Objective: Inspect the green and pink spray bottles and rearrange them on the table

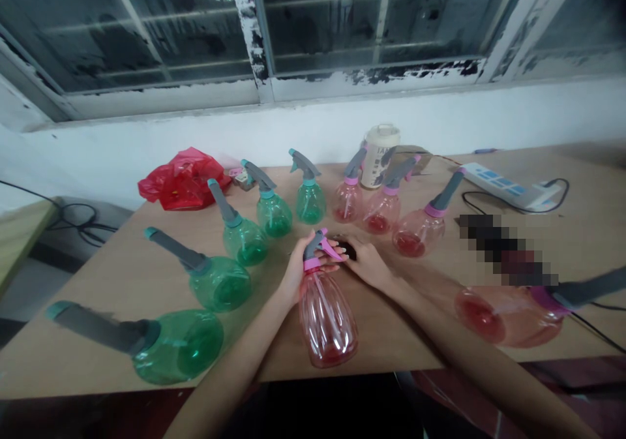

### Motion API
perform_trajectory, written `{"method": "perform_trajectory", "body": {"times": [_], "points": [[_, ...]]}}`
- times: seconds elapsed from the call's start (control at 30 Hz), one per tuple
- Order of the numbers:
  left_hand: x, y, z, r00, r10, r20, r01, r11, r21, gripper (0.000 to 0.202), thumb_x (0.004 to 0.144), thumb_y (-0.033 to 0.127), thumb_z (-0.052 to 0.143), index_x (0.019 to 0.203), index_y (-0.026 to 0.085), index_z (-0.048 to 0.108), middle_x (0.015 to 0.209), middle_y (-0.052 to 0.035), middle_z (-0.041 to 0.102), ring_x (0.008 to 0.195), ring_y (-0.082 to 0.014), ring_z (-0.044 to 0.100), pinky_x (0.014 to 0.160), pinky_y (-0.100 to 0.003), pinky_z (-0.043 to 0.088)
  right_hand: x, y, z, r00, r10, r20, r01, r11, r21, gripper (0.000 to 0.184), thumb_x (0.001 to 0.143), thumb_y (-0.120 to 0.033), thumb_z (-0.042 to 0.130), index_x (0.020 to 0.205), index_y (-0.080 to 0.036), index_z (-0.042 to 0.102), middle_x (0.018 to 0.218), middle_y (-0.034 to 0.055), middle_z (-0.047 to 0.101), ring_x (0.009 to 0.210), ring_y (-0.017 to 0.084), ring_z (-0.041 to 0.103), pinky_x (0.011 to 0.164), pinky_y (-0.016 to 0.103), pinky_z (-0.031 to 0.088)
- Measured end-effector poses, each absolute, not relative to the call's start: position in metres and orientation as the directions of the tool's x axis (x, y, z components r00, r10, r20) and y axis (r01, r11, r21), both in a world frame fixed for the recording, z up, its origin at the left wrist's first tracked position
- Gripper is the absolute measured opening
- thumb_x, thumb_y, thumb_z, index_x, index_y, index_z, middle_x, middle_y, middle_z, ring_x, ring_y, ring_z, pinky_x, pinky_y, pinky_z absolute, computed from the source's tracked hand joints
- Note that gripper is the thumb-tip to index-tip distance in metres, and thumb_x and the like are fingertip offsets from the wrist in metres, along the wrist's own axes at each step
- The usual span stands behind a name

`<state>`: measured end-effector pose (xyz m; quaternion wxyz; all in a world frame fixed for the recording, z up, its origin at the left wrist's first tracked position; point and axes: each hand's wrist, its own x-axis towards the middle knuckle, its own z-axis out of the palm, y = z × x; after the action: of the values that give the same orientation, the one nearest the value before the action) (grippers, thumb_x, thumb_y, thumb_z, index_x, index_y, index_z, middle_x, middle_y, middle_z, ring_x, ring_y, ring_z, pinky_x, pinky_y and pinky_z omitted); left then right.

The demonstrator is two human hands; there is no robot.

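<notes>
A pink spray bottle (327,321) with a grey and pink trigger head is held above the near edge of the wooden table (420,334). My left hand (300,271) is wrapped round its neck, just under the head. My right hand (366,261) is closed beside the nozzle on a small dark object (347,248) that I cannot make out. Several green spray bottles (243,237) curve away to the left. Several pink ones (382,207) stand behind and to the right.
A red plastic bag (183,178) lies at the back left of the table. A white cup (379,155) stands by the wall. A white power strip (508,188) with cables sits at the back right. Another pink bottle (508,312) lies at the right edge.
</notes>
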<state>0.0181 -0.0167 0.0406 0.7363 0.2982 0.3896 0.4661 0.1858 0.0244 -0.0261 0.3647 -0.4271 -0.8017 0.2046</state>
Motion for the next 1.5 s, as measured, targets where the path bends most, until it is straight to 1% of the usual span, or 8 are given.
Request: {"method": "perform_trajectory", "body": {"times": [0.27, 0.47, 0.6, 0.73, 0.8, 0.9, 1.0, 1.5], "points": [[0.0187, -0.0169, 0.0404, 0.272, 0.915, -0.298, -0.468, 0.397, 0.790, 0.044, 0.087, 0.046, 0.043, 0.093, 0.009, 0.066, 0.097, -0.0164, 0.071, 0.097, -0.0280, 0.066, 0.079, -0.033, 0.053, 0.1855, 0.0233, -0.0248, -0.366, 0.838, 0.405, 0.531, 0.545, -0.649, 0.040, 0.075, -0.009, 0.054, 0.113, -0.019, 0.057, 0.115, 0.0094, 0.064, 0.105, 0.023, 0.060, 0.092, 0.041, 0.045], [0.0197, -0.0175, 0.0411, 0.277, 0.913, -0.301, -0.463, 0.401, 0.790, 0.044, 0.088, 0.046, 0.042, 0.091, 0.010, 0.066, 0.093, -0.0153, 0.071, 0.093, -0.0271, 0.067, 0.072, -0.031, 0.054, 0.1858, 0.0235, -0.0240, -0.380, 0.831, 0.406, 0.528, 0.555, -0.643, 0.040, 0.075, -0.007, 0.053, 0.113, -0.017, 0.057, 0.115, 0.0102, 0.064, 0.105, 0.022, 0.060, 0.093, 0.040, 0.045], [0.0218, -0.0209, 0.0413, 0.163, 0.940, -0.299, -0.432, 0.341, 0.835, 0.031, 0.081, 0.041, 0.056, 0.080, 0.011, 0.064, 0.073, -0.0100, 0.070, 0.071, -0.0215, 0.070, 0.060, -0.025, 0.052, 0.1852, 0.0236, -0.0265, -0.367, 0.832, 0.417, 0.544, 0.555, -0.629, 0.036, 0.078, -0.013, 0.054, 0.114, -0.018, 0.057, 0.116, 0.0102, 0.064, 0.107, 0.023, 0.059, 0.094, 0.042, 0.045], [0.0227, -0.0233, 0.0420, 0.064, 0.959, -0.276, -0.440, 0.275, 0.855, 0.024, 0.074, 0.036, 0.066, 0.068, 0.014, 0.060, 0.057, -0.0018, 0.063, 0.051, -0.0132, 0.064, 0.052, -0.020, 0.048, 0.1848, 0.0236, -0.0277, -0.356, 0.833, 0.424, 0.555, 0.554, -0.621, 0.032, 0.082, -0.019, 0.054, 0.113, -0.019, 0.058, 0.116, 0.0100, 0.064, 0.106, 0.023, 0.060, 0.094, 0.043, 0.045], [0.0224, -0.0225, 0.0420, 0.113, 0.957, -0.266, -0.436, 0.288, 0.852, 0.028, 0.077, 0.040, 0.063, 0.070, 0.014, 0.061, 0.061, -0.0046, 0.066, 0.058, -0.0168, 0.067, 0.056, -0.023, 0.050, 0.1852, 0.0237, -0.0269, -0.359, 0.836, 0.415, 0.552, 0.548, -0.628, 0.032, 0.081, -0.019, 0.054, 0.113, -0.019, 0.057, 0.115, 0.0099, 0.064, 0.106, 0.023, 0.060, 0.093, 0.043, 0.046], [0.0215, -0.0194, 0.0407, 0.242, 0.927, -0.288, -0.442, 0.369, 0.818, 0.039, 0.083, 0.048, 0.052, 0.080, 0.012, 0.065, 0.078, -0.0126, 0.072, 0.083, -0.0258, 0.069, 0.069, -0.030, 0.053, 0.1861, 0.0239, -0.0252, -0.380, 0.834, 0.399, 0.540, 0.550, -0.637, 0.035, 0.078, -0.015, 0.056, 0.114, -0.017, 0.056, 0.116, 0.0109, 0.063, 0.107, 0.024, 0.059, 0.093, 0.041, 0.045], [0.0204, -0.0167, 0.0387, 0.266, 0.915, -0.305, -0.476, 0.400, 0.783, 0.044, 0.087, 0.049, 0.045, 0.088, 0.010, 0.066, 0.092, -0.0156, 0.072, 0.096, -0.0281, 0.066, 0.078, -0.033, 0.053, 0.1865, 0.0236, -0.0245, -0.388, 0.832, 0.398, 0.536, 0.554, -0.637, 0.036, 0.078, -0.013, 0.055, 0.114, -0.016, 0.056, 0.117, 0.0108, 0.063, 0.108, 0.023, 0.058, 0.094, 0.041, 0.044], [0.0193, -0.0157, 0.0385, 0.229, 0.925, -0.304, -0.512, 0.380, 0.771, 0.041, 0.088, 0.042, 0.044, 0.091, 0.008, 0.066, 0.097, -0.0160, 0.071, 0.098, -0.0273, 0.066, 0.081, -0.033, 0.053, 0.1863, 0.0225, -0.0235, -0.377, 0.833, 0.405, 0.512, 0.552, -0.658, 0.032, 0.080, -0.013, 0.053, 0.112, -0.019, 0.057, 0.115, 0.0078, 0.064, 0.105, 0.021, 0.060, 0.093, 0.038, 0.045]]}}
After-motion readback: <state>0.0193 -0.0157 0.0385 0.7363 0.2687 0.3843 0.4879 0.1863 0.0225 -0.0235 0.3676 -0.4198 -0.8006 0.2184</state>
